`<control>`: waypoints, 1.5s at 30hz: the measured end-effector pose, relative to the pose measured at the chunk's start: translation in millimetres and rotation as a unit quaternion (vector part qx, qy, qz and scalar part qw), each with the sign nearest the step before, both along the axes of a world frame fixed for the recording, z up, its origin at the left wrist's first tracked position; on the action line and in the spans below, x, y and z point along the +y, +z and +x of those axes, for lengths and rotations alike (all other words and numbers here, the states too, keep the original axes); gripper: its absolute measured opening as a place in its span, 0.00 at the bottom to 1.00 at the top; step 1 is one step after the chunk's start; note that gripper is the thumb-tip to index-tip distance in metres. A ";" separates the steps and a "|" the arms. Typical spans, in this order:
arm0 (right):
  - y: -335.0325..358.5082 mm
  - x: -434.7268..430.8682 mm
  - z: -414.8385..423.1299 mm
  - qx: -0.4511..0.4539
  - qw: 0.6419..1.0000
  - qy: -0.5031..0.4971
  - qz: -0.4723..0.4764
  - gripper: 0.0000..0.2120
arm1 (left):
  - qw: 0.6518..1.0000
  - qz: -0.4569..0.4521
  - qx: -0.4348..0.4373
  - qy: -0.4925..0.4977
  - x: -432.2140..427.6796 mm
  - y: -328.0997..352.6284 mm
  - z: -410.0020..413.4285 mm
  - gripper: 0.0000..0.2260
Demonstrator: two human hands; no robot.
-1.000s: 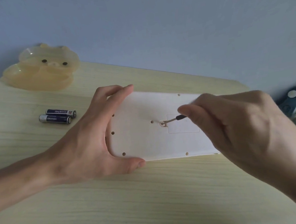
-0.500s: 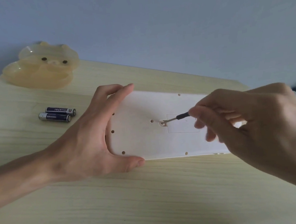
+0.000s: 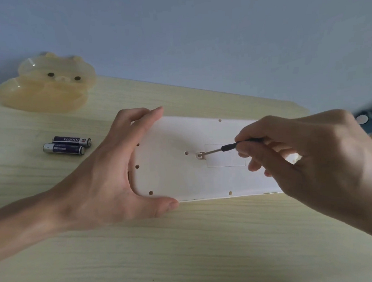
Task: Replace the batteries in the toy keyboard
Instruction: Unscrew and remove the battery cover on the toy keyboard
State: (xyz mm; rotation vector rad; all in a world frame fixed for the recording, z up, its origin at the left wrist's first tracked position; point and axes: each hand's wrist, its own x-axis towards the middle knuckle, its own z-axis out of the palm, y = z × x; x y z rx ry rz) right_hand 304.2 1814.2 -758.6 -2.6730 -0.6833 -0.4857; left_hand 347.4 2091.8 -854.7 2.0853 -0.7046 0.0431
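Pale wooden desk (image 3: pixel 187 249): your left hand (image 3: pixel 100 178) is stretching wide, gripping the toy keyboard (image 3: pixel 178 178) by its end; your right hand (image 3: pixel 308 155) is pinching the screwdriver (image 3: pixel 227 148), tip touching the screw (image 3: pixel 200 155) between your hands.

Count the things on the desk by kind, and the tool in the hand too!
Batteries: 2
Toy keyboard: 1
Screwdriver: 1
Bear-shaped dish: 1
Total: 5
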 end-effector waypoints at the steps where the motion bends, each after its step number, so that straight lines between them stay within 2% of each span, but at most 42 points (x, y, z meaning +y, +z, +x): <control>1: -1.0 -1.2 2.8 -0.005 1.000 0.004 -0.015 0.11 | 1.000 -0.001 0.001 0.000 0.4 -0.9 0.4 0.57; 3: -4.5 -3.0 7.9 -0.008 0.999 0.015 -0.031 0.19 | 1.000 0.000 0.002 0.001 1.7 -2.3 1.1 0.57; 5: -9.1 -4.4 10.4 0.000 0.999 0.019 -0.041 0.23 | 1.000 0.008 -0.004 0.009 2.3 -2.4 2.9 0.58; 10: -13.5 -6.3 9.9 0.000 0.997 0.014 -0.080 0.13 | 0.998 0.028 -0.033 0.042 1.0 -4.1 10.0 0.57; 13: -14.9 -8.6 10.8 0.020 0.995 -0.006 -0.098 0.11 | 0.998 0.023 -0.035 0.036 2.2 -7.1 13.9 0.58; 17: -9.4 -26.0 16.7 0.038 0.997 -0.056 -0.027 0.11 | 0.999 0.021 -0.038 0.028 1.7 -10.5 16.2 0.59; 20: -9.7 -55.8 27.8 0.032 0.993 -0.115 0.009 0.06 | 0.999 0.017 -0.042 0.026 1.0 -14.1 16.6 0.58; 22: -18.7 -81.9 36.8 0.021 0.985 -0.167 0.031 0.03 | 0.998 0.022 -0.050 0.022 0.8 -15.3 17.0 0.58; 27: -55.9 -130.2 43.6 0.032 0.956 -0.285 0.059 0.04 | 0.996 0.041 -0.072 0.044 2.1 -23.2 19.8 0.60; 32: -71.8 -142.0 36.8 0.018 0.951 -0.305 0.052 0.02 | 0.997 0.011 -0.070 0.037 1.3 -31.8 25.9 0.59; 36: -79.4 -144.1 35.1 0.032 0.951 -0.305 0.036 0.03 | 0.994 0.022 -0.089 0.052 -0.4 -44.1 33.4 0.59; 39: -80.5 -145.8 34.8 0.041 0.953 -0.298 0.036 0.03 | 0.993 -0.041 0.018 0.108 -2.9 -35.6 47.5 0.59; 40: -80.1 -146.2 34.8 0.044 0.953 -0.298 0.036 0.04 | 0.995 -0.039 0.023 0.094 -2.4 -37.2 43.2 0.58; 42: -78.5 -145.9 34.8 0.050 0.952 -0.301 0.038 0.04 | 0.996 -0.008 -0.020 0.084 0.3 -37.4 30.6 0.57; 45: -77.1 -145.1 36.0 0.058 0.949 -0.308 0.039 0.03 | 0.996 0.001 -0.035 0.078 -12.3 -25.5 33.7 0.56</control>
